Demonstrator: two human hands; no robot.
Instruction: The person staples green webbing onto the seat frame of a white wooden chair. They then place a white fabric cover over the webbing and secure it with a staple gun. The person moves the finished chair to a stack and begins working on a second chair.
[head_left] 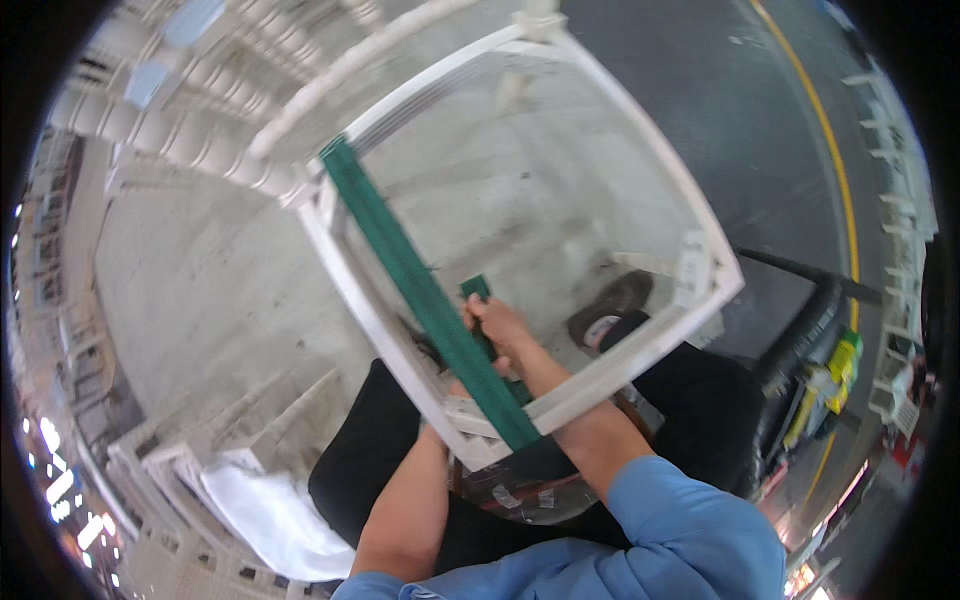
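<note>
A white chair frame point(640, 130) with an open seat lies tilted across my lap. One green webbing strap point(400, 255) runs tight along its left part, from the far rail to the near rail. Inside the seat opening, my right hand point(500, 328) is closed in a pinch on a loose end of green webbing point(475, 288). My left hand point(462, 388) reaches under the near rail, mostly hidden behind the strap, close to the right hand. Its fingers do not show well enough to tell what they hold.
Turned white spindles and chair parts point(190, 140) join at the upper left. White wooden pieces point(250, 430) and a white cloth point(275, 520) lie at the lower left. To the right are a black padded armrest point(800, 330), a yellow-green package point(845, 370) and a yellow floor line point(835, 160).
</note>
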